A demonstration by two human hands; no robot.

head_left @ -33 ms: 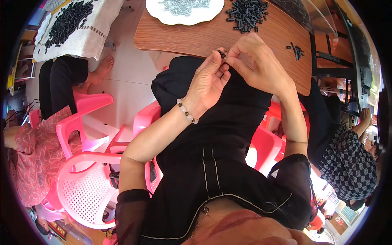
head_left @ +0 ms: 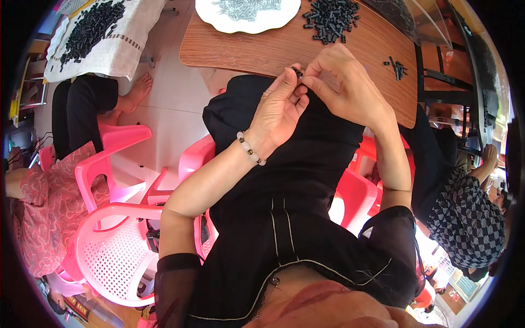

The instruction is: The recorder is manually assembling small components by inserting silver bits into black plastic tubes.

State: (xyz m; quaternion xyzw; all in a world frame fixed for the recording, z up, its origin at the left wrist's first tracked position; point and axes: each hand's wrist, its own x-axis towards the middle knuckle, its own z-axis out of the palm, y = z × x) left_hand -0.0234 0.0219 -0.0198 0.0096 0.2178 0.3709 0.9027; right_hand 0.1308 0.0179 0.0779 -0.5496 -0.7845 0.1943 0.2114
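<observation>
Just off the near edge of the brown table, my left hand (head_left: 280, 109) pinches a small black plastic piece (head_left: 297, 72) between thumb and fingertips. A beaded bracelet (head_left: 250, 151) circles that wrist. My right hand (head_left: 350, 85) meets it from the right, thumb and forefinger closed together right at the piece. Whatever those fingertips hold is too small or too hidden to name. Beyond my hands lies a heap of similar black pieces (head_left: 331, 21). Left of the heap, a white scalloped plate (head_left: 249, 27) carries many tiny silvery pieces (head_left: 246, 8).
A few black pieces (head_left: 398, 69) lie apart on the right of the wooden table (head_left: 235, 53). At far left, a cloth-covered table (head_left: 128, 49) bears another black heap (head_left: 93, 30), with a person seated there. Pink plastic chairs (head_left: 115, 254) stand at left. Another person (head_left: 465, 218) sits at right.
</observation>
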